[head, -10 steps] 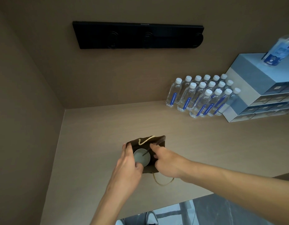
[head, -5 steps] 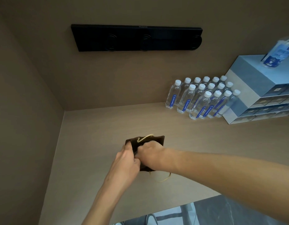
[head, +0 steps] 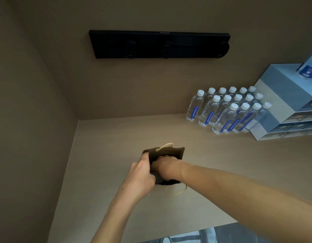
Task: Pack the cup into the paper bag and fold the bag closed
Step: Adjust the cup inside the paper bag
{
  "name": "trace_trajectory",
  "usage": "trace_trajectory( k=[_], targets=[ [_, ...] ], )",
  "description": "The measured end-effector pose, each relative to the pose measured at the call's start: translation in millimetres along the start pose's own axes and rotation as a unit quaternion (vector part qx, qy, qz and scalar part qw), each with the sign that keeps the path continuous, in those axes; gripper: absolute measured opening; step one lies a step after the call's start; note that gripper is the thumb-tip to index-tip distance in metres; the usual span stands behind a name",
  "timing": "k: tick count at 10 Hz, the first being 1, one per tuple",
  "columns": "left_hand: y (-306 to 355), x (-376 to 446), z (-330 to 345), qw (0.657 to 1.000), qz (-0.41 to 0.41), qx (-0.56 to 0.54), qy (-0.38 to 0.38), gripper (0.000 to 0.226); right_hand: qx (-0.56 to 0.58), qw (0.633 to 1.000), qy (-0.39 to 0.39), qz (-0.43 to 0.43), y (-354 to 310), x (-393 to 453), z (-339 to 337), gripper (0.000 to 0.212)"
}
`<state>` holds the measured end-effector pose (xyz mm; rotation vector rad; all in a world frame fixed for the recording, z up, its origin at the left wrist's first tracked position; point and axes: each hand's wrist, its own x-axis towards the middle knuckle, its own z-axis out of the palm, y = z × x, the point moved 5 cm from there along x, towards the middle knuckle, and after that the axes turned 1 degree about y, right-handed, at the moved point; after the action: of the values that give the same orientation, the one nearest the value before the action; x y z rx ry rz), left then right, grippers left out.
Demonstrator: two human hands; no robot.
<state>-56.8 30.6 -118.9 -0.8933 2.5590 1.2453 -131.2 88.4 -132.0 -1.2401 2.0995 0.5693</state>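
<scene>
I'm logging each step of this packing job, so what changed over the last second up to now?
The right hand moved from the rim of the small dark-brown paper bag across its mouth and closed over it beside the left hand; the white-lidded cup seen inside earlier is now hidden. The left hand kept its grip on the bag's left side. The bag, clear water bottles and blue-grey boxes stayed put.

both forearms are seen bare to the frame edge; left hand (head: 141,178) and right hand (head: 166,168) are ungloved.
</scene>
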Motion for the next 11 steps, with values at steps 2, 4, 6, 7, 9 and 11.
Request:
trace_trajectory(
  k=[2,4,6,7,9,11],
  targets=[
    [-1,6,-1,0.999,-0.007,-0.011,-0.035,0.077,0.090,0.995,-0.026,0.037,-2,2,6,0.039],
    [-7,10,-4,0.999,-0.013,-0.027,-0.030,0.076,0.184,0.982,0.040,0.017,10,2,16,0.032],
    [5,5,-7,0.997,0.028,-0.071,-0.010,0.063,0.132,0.990,0.029,0.036,21,12,20,0.032],
    [4,1,-7,0.996,0.043,-0.083,-0.005,0.059,0.084,0.995,0.031,0.032,19,9,25,0.034],
    [0,0,-12,0.993,0.061,-0.099,-0.002,0.062,0.019,0.998,0.041,-0.042,-1,-31,-25,0.027],
    [-7,-5,-24,0.994,0.057,-0.094,-0.010,0.070,0.528,0.752,0.377,-0.115,67,-129,-48,0.024]
  ],
)
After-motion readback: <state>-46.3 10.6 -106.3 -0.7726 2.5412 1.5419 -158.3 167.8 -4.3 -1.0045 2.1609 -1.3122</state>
